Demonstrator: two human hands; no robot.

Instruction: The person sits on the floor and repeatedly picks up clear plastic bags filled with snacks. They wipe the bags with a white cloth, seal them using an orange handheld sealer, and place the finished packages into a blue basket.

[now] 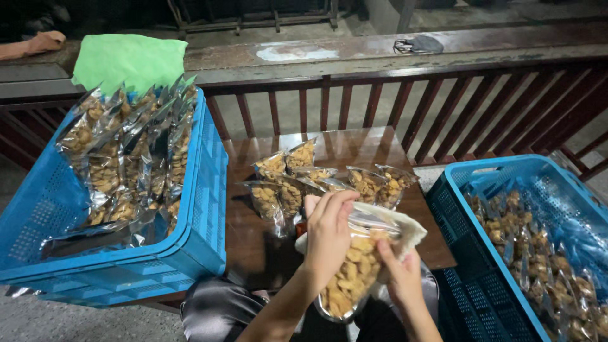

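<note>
Nearest packet: clear plastic packet of golden-brown fried snack pieces (352, 271), held upright over the person's lap, its top end raised toward the table edge.
Left hand: left hand (328, 235) curled over the packet's upper part, fingers bent and pinching along the mouth, likely to keep the opening flat and steady.
Right hand: right hand (400, 276) under and beside the packet, fingers closed on a cream-white cloth (406, 230) wrapped against the packet's side, perhaps so the plastic can be wiped or gripped without slipping.
Table: dark brown wooden table (253, 240) just ahead of the hands, between two crates.
Table packets: cluster of clear snack packets (316, 180) standing or leaning together at mid-table, within easy reach.
Left crate: blue plastic lattice crate (206, 190) tilted on the table's left edge, with silvery clear packets (130, 155) standing in rows inside.
Right crate: second blue plastic crate (456, 215) lower at the right, its packets (538, 253) lying in loose layers.
Labels: no sticker or print can be made out on any packet.
Background: green cloth (130, 60) draped over the worn railing (380, 57) behind the left crate; dark face mask (418, 44) lying on the ledge.
</note>
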